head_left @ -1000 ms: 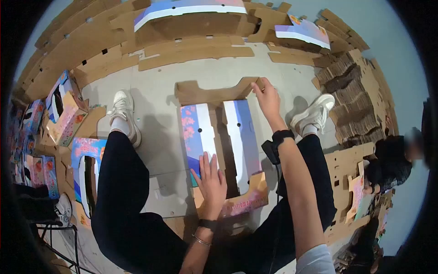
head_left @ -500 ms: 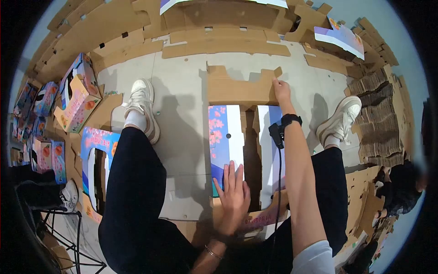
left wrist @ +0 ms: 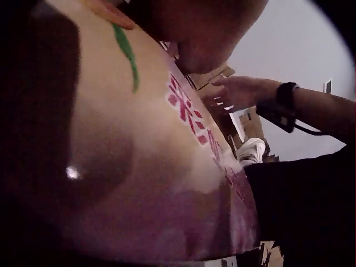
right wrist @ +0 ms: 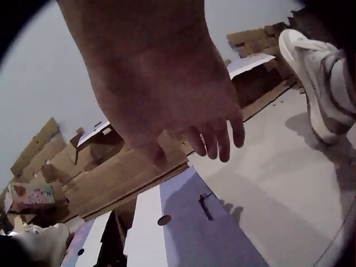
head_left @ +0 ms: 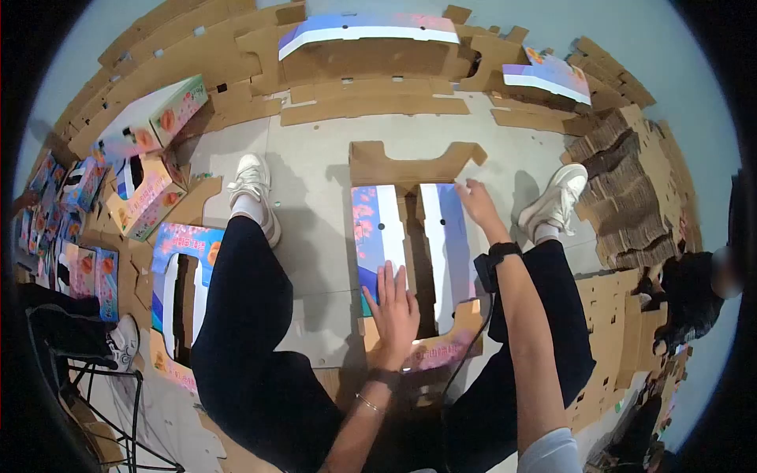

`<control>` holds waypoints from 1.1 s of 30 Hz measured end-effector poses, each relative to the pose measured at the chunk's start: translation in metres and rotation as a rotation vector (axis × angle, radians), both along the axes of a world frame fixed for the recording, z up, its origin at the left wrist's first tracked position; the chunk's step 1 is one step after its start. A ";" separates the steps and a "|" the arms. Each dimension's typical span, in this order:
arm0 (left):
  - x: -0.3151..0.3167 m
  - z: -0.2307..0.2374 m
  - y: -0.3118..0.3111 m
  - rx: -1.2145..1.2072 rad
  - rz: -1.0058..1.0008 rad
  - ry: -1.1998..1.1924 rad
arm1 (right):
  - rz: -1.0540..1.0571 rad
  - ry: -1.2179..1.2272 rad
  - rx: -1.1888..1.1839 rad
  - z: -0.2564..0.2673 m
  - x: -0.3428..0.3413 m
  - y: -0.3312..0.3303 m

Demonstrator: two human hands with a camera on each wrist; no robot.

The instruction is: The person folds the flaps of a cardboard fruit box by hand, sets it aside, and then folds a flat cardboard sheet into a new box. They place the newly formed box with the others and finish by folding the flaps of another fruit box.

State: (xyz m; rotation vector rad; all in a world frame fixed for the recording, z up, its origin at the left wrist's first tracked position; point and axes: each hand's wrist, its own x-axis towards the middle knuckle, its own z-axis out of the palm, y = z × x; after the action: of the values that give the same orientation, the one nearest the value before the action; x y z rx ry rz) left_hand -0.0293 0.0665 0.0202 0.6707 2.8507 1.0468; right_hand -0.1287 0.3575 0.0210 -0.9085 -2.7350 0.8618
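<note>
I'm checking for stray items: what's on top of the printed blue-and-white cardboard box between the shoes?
The bare left hand rests on the box's left panel; the surface beneath is hidden.

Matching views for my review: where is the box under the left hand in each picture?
Head: the box is just right of centre, under the left hand.
Left wrist: its lettered panel fills much of the left and centre.
Right wrist: its purple flap is at bottom centre.
Shared landmark: the right hand, right of centre (head), upper right (left wrist), top centre (right wrist).
</note>
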 end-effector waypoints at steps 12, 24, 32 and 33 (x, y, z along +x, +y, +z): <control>0.002 -0.003 -0.015 0.093 -0.059 -0.009 | 0.256 -0.387 -0.086 0.048 0.159 -0.078; 0.001 0.009 -0.025 -0.102 0.027 0.054 | 0.316 -0.239 0.064 0.046 0.214 -0.128; -0.025 0.028 0.000 -0.281 -0.326 -0.101 | 0.631 -0.290 0.085 0.058 0.218 -0.087; -0.026 0.034 0.007 -0.309 -0.468 -0.149 | 0.668 -0.275 0.095 0.055 0.215 -0.084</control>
State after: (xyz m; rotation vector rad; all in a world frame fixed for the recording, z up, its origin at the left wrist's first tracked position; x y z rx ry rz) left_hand -0.0553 0.0735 0.0539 1.0964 2.4652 0.5477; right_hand 0.0861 0.2732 0.0764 -0.0715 -3.3452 0.7124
